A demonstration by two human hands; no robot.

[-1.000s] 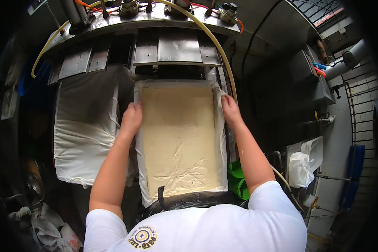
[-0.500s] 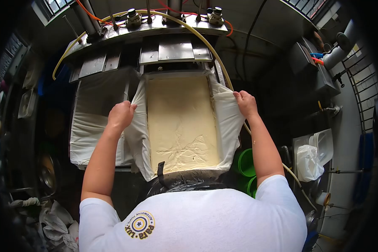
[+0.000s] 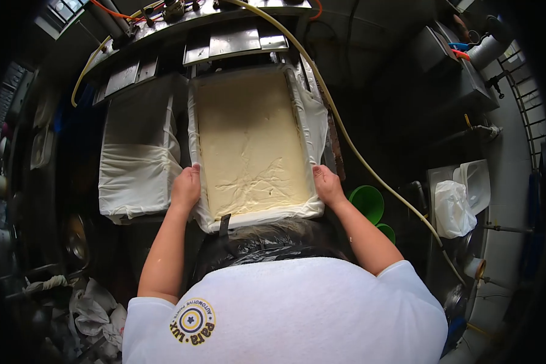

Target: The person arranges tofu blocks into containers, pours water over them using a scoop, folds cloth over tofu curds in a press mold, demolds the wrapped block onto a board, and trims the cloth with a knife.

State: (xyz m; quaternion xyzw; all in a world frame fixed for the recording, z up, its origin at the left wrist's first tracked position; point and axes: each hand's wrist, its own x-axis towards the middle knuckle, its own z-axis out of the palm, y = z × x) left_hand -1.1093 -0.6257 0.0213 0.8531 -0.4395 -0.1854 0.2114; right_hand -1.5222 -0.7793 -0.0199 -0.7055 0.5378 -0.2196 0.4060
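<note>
A flat, pale yellow slab [image 3: 249, 133] lies in a rectangular mould lined with white cloth [image 3: 312, 118], its surface creased near the front. At the left rim, my left hand [image 3: 187, 187] is closed on the cloth edge. Opposite it, my right hand [image 3: 329, 184] grips the cloth at the right rim, fingers wrapped over the edge. Loose cloth hangs outside the rim beyond my right hand. Left of the mould stands a second block covered in wrinkled white cloth [image 3: 136, 176], touched by neither hand.
Metal press plates [image 3: 235, 41] stand behind the mould. A yellow hose [image 3: 370, 167] curves down the right side. Green buckets [image 3: 367, 204] are beside my right forearm. A white plastic bag [image 3: 454, 209] lies farther right. Crumpled sacks [image 3: 94, 309] are at the lower left.
Both hands have come inward and toward the front of the mould from their spread position. The cloth they held stretched outward now lies closer along the side rims.
</note>
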